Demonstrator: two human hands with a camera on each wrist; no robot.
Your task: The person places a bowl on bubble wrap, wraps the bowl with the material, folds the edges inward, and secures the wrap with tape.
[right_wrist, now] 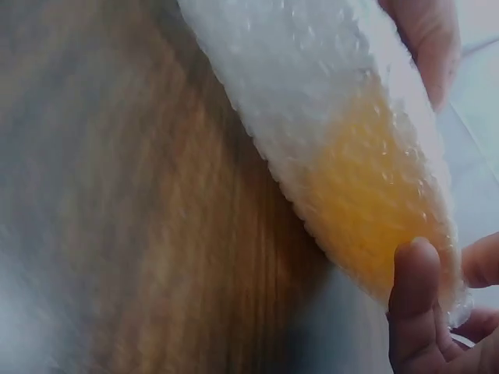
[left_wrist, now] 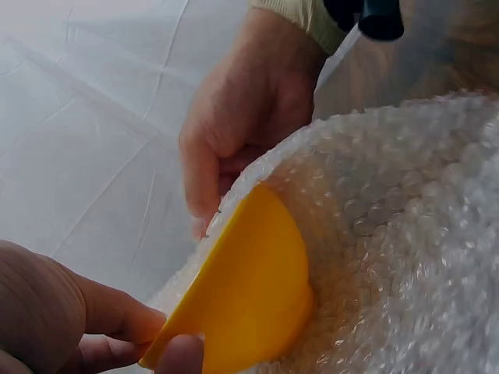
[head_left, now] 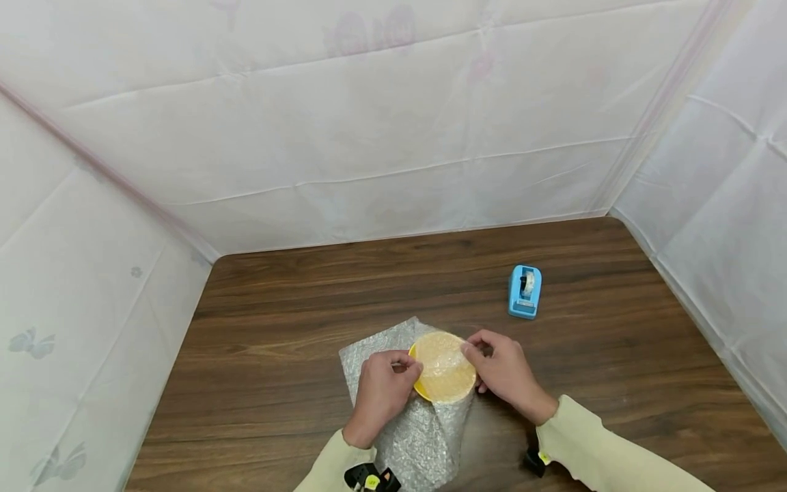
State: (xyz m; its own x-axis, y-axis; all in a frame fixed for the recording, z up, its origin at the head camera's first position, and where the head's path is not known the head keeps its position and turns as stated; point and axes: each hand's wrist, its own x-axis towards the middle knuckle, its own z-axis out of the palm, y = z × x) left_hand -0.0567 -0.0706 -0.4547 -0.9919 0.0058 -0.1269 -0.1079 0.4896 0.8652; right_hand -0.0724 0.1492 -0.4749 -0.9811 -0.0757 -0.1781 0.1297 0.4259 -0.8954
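A yellow bowl (head_left: 443,367) sits on a sheet of bubble wrap (head_left: 418,437), with part of the sheet drawn over its top. My left hand (head_left: 386,386) pinches the bowl's left rim; in the left wrist view its thumb and fingers close on the bare yellow edge (left_wrist: 249,280). On the opposite side, my right hand (head_left: 505,372) pinches the wrap at the bowl's rim. Seen from the right wrist, bubble wrap (right_wrist: 304,93) covers the bowl's yellow side (right_wrist: 366,187), and the right thumb presses on it. The bowl's inside is hidden under the wrap.
A light blue tape dispenser (head_left: 525,292) with a roll of tape stands on the dark wooden table (head_left: 277,369), beyond my right hand. White sheets (head_left: 381,137) hang at the table's back, left and right edges.
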